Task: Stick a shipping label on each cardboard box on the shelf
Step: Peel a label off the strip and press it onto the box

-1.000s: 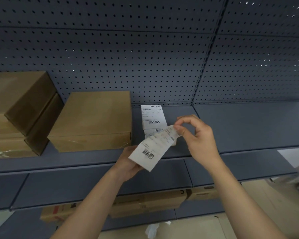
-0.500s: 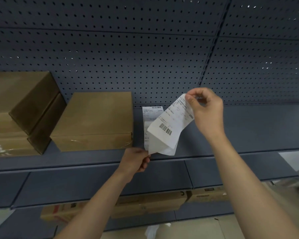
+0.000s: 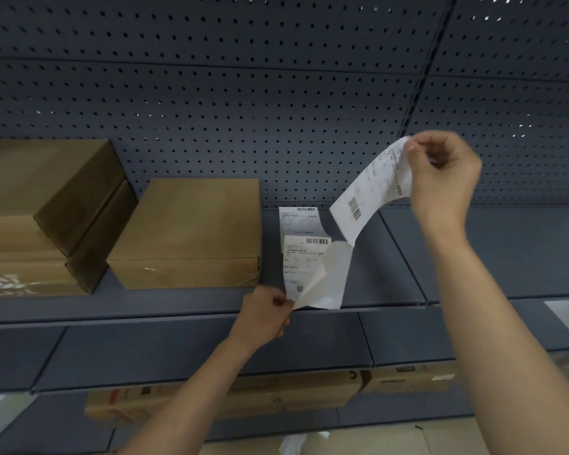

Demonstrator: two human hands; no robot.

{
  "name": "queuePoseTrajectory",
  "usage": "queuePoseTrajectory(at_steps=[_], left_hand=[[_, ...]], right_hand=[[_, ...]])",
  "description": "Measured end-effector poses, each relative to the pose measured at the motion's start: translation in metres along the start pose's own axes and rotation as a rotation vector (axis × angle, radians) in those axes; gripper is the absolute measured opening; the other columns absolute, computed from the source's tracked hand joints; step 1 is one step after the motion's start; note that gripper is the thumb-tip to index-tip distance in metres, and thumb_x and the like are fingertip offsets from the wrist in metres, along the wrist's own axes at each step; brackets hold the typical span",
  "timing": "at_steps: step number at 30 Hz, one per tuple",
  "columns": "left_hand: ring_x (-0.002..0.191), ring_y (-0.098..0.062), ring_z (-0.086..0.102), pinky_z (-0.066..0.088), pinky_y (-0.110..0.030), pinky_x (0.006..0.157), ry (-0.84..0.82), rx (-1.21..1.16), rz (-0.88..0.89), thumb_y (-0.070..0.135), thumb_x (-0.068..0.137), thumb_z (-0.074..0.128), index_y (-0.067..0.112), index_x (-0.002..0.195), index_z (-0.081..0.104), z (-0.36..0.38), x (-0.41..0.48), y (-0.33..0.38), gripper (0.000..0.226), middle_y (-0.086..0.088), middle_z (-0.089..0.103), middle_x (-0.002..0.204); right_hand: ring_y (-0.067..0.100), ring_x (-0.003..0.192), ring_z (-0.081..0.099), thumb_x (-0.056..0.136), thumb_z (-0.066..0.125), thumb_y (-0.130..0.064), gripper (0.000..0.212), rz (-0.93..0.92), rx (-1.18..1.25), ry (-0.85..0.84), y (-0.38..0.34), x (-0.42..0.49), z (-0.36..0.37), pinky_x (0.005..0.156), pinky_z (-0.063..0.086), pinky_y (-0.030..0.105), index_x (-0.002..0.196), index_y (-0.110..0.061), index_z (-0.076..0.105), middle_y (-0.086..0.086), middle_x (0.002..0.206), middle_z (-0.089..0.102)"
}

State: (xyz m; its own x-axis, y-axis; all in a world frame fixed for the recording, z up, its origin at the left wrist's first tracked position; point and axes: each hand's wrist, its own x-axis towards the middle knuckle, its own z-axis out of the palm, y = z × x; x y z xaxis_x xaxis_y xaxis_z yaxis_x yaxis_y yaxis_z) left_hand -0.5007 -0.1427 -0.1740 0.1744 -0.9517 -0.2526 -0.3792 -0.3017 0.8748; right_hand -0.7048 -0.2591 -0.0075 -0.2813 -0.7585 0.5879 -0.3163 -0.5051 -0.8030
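Head view: shipping label (image 3: 372, 192) being peeled from backing sheet (image 3: 332, 277).
The label is being pinched by the right hand (image 3: 440, 178) and is being drawn higher than half a second ago, nearly free; the backing sheet is being pinched by the left hand (image 3: 263, 316) at the shelf (image 3: 473, 257) edge. The bare cardboard box (image 3: 191, 224) is probably being labelled next.

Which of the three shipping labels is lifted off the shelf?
The label pinched by the right hand, held up in the air; the other two labels lie flat on the shelf.
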Motion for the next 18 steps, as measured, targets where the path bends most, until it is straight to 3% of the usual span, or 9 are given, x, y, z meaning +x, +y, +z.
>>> queuePoseTrajectory(at_steps=[4, 8, 11, 14, 18], left_hand=[[0.041, -0.007, 0.052, 0.042, -0.018, 0.045, -0.013, 0.058, 0.059, 0.017, 0.097, 0.058, 0.001, 0.071, 0.063, -0.001, -0.003, -0.002, 0.031, -0.007, 0.063, 0.061], [0.042, 0.001, 0.052, 0.042, -0.016, 0.047, -0.024, 0.1, 0.068, 0.023, 0.097, 0.06, 0.008, 0.08, 0.07, -0.004, -0.008, 0.003, 0.025, 0.0, 0.065, 0.065], [0.052, 0.001, 0.056, 0.042, -0.015, 0.053, 0.018, 0.155, 0.096, 0.025, 0.097, 0.059, 0.021, 0.077, 0.068, -0.014, -0.014, 0.01, 0.022, 0.008, 0.064, 0.066], [0.066, -0.006, 0.06, 0.045, -0.017, 0.059, 0.198, 0.22, 0.209, 0.022, 0.096, 0.06, 0.024, 0.082, 0.069, -0.032, -0.024, 0.025, 0.017, 0.012, 0.066, 0.071], [0.075, -0.002, 0.056, 0.045, -0.014, 0.068, 0.6, 0.194, 0.47, 0.016, 0.093, 0.063, 0.02, 0.103, 0.07, -0.063, -0.038, 0.058, 0.013, 0.011, 0.063, 0.091]], right_hand=[[0.004, 0.077, 0.061, 0.089, 0.064, -0.013, 0.012, 0.008, 0.071, 0.033, -0.002, 0.014, -0.008, 0.077, 0.053, 0.024, 0.085, -0.024, 0.066, -0.009, 0.082, 0.066], [-0.001, 0.076, 0.059, 0.092, 0.065, -0.011, 0.005, 0.019, 0.042, -0.177, -0.001, 0.008, 0.0, 0.073, 0.049, 0.015, 0.092, -0.015, 0.068, -0.009, 0.084, 0.066], [0.002, 0.079, 0.06, 0.093, 0.064, -0.009, 0.01, 0.036, 0.061, -0.317, 0.0, 0.0, 0.009, 0.073, 0.05, 0.015, 0.09, -0.019, 0.066, -0.006, 0.086, 0.066], [0.003, 0.078, 0.06, 0.092, 0.065, -0.007, 0.014, 0.025, 0.11, -0.423, -0.003, -0.005, 0.019, 0.073, 0.049, 0.015, 0.088, -0.02, 0.066, -0.005, 0.086, 0.066], [0.004, 0.077, 0.062, 0.091, 0.066, -0.006, 0.015, -0.001, 0.144, -0.624, -0.009, -0.009, 0.028, 0.071, 0.053, 0.017, 0.085, -0.02, 0.067, -0.004, 0.084, 0.068]])
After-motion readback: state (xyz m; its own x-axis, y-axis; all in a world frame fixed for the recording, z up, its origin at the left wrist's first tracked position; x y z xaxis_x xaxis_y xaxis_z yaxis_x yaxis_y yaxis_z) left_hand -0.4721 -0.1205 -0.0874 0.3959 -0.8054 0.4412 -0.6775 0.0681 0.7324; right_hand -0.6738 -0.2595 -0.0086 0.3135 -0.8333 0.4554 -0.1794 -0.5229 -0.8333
